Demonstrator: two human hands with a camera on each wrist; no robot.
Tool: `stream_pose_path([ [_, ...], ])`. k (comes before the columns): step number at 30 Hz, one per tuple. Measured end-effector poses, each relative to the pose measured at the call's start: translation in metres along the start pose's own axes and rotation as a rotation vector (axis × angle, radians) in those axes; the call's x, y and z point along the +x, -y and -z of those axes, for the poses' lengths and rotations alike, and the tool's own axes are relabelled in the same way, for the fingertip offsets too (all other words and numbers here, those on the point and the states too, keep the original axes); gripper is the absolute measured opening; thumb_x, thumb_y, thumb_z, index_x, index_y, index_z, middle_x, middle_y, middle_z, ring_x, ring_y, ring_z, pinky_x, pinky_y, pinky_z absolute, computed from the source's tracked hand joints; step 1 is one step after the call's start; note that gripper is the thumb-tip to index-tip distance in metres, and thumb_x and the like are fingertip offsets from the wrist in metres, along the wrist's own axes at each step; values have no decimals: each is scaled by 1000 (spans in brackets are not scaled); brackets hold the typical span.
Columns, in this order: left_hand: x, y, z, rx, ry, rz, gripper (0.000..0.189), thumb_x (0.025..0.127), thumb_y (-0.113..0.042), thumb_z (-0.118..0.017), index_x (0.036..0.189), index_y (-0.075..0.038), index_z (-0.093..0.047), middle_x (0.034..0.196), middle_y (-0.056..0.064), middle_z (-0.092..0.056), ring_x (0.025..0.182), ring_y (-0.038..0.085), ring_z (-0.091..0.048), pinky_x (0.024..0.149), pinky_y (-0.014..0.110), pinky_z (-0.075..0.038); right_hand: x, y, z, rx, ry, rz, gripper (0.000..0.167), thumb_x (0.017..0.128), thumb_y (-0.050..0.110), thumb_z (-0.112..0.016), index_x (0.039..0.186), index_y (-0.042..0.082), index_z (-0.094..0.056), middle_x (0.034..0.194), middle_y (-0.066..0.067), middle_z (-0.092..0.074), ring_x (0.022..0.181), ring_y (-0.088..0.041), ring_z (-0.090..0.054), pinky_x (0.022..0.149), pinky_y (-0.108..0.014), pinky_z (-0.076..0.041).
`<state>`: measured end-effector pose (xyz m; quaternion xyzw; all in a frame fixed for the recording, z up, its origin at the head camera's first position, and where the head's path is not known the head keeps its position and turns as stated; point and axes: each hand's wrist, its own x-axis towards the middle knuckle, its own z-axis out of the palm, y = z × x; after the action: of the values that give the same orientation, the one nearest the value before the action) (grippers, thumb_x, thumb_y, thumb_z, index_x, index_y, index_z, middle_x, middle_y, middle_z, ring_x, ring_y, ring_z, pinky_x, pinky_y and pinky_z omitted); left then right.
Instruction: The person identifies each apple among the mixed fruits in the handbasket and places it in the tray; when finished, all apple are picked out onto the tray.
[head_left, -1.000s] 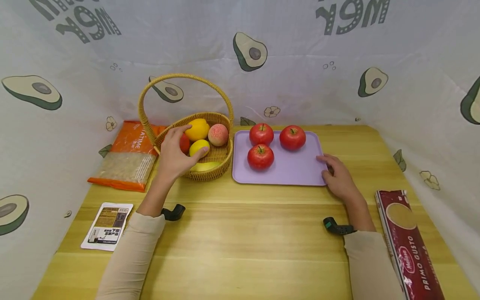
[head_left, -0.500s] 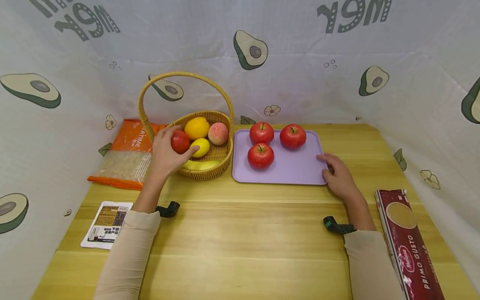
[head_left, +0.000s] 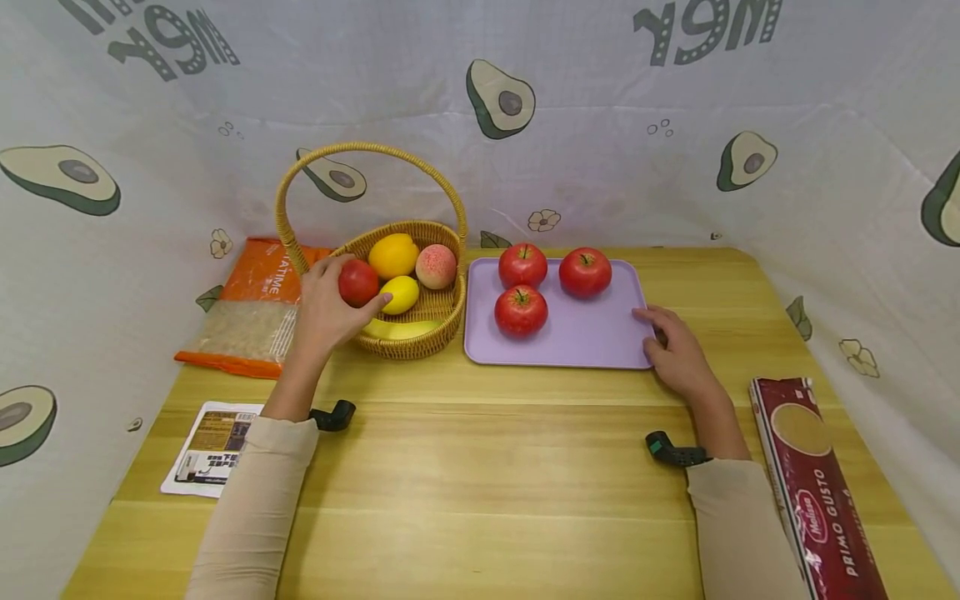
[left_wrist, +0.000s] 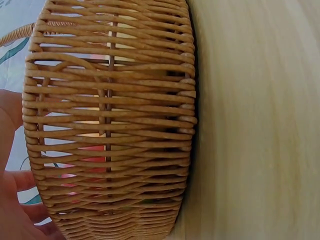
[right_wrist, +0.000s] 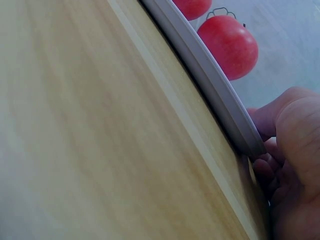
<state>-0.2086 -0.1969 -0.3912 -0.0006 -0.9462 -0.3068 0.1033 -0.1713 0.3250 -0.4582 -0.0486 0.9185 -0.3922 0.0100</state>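
My left hand (head_left: 322,300) is over the left side of the wicker basket (head_left: 423,333), thumb and fingers spread around a round red fruit (head_left: 358,283). The thumb tip reaches a lemon (head_left: 400,295). In the left wrist view the hand's fingers (left_wrist: 21,180) show at the rim of the basket (left_wrist: 115,125), their tips partly hidden. A larger yellow fruit (head_left: 393,256), a peach (head_left: 436,267) and a banana (head_left: 405,329) also lie inside. My right hand (head_left: 678,354) holds the right edge of the purple tray (head_left: 585,342); the right wrist view shows its fingers at the tray's corner (right_wrist: 245,140).
Three red apples (head_left: 521,312) stand on the tray's left and middle. Left of the basket lies an orange-and-clear food bag (head_left: 251,308), with a white packet (head_left: 213,446) nearer me. A dark red spaghetti pack (head_left: 817,483) lies at the right. Patterned cloth (head_left: 585,167) hangs behind.
My left hand has drawn back leftward from over the middle of the basket, uncovering more of the red fruit. The right hand and the tray stay in place.
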Motion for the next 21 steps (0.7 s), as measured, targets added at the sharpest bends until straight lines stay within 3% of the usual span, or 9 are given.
stream_pose_path([
  [9,7,4,-1,45,26,19,85,86,-55,-75,151,-10,-45,157,22,-39,137,46,-40,102,68,-46,-1,3,-1,-10,-4,-4,48,103,1,-44,151,-1,-46,162,-31,-29,150,-54,-25,119,-70,-23],
  [21,12,3,-2,43,43,83,79,89,-41,-75,152,-7,-42,156,26,-38,137,48,-42,106,68,-45,-1,2,0,-1,-2,-8,49,103,2,-43,152,1,-45,163,-31,-27,151,-54,-23,120,-70,-21],
])
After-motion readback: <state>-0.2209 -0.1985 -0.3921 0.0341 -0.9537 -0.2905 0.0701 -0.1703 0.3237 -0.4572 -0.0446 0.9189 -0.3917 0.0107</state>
